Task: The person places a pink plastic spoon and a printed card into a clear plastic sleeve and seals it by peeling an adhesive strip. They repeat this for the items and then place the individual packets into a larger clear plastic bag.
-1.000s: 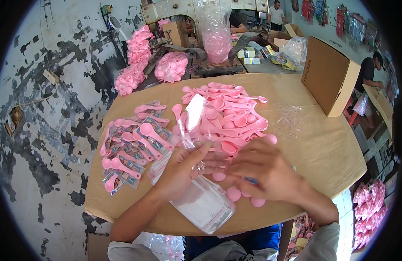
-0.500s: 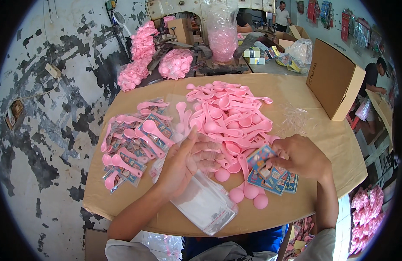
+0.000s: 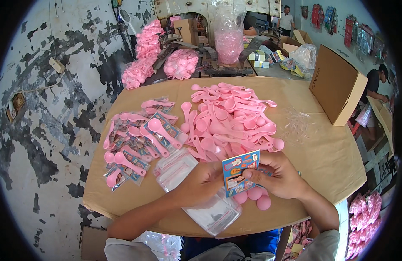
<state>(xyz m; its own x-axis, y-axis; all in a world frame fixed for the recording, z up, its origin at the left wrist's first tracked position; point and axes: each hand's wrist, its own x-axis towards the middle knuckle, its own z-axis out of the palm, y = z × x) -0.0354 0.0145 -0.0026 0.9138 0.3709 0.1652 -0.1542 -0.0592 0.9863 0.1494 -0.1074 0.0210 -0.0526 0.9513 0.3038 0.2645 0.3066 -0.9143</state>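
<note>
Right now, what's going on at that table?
A person's right hand holds a small blue printed card, thumb across its front. The left hand is at the card's left edge; its fingertips are hidden, so its grip is unclear. Just beyond lies a heap of loose pink spoons. On the left is a pile of clear packets with pink spoons and blue cards in them. Flat clear bags lie near the table's front edge.
</note>
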